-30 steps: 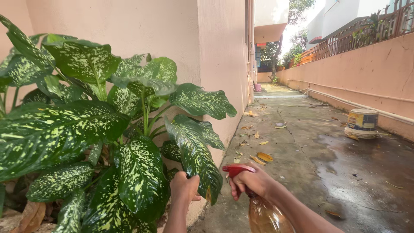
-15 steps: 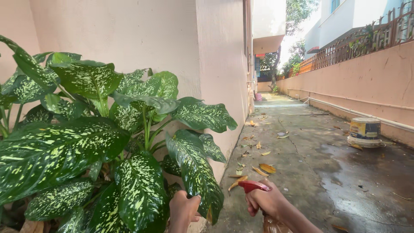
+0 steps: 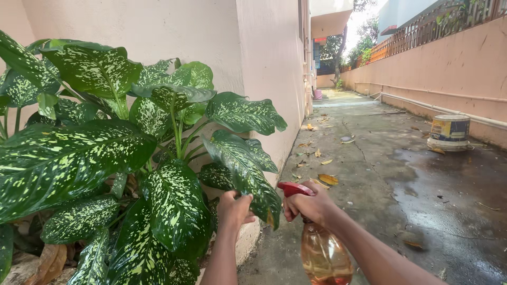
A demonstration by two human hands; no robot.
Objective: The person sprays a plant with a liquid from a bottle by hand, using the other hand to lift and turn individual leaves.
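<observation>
A large plant (image 3: 105,153) with dark green, yellow-speckled leaves fills the left side, against a pink wall (image 3: 211,42). My left hand (image 3: 234,208) grips the lower part of one long drooping leaf (image 3: 245,177). Just to its right, my right hand (image 3: 309,207) is closed around the neck of a spray bottle (image 3: 323,253) with a red trigger head (image 3: 294,189) and a clear amber body. The nozzle points left toward the held leaf, a short gap away.
A concrete passage (image 3: 380,174), wet and dark on the right, runs ahead between the pink house wall and a low boundary wall (image 3: 454,68). A paint bucket (image 3: 449,132) stands by that wall. Dry yellow leaves (image 3: 327,179) lie scattered on the ground.
The view dipped and rose again. Both hands came up, the left one shifting higher on the drooping leaf, and the spray bottle rose closer to that leaf.
</observation>
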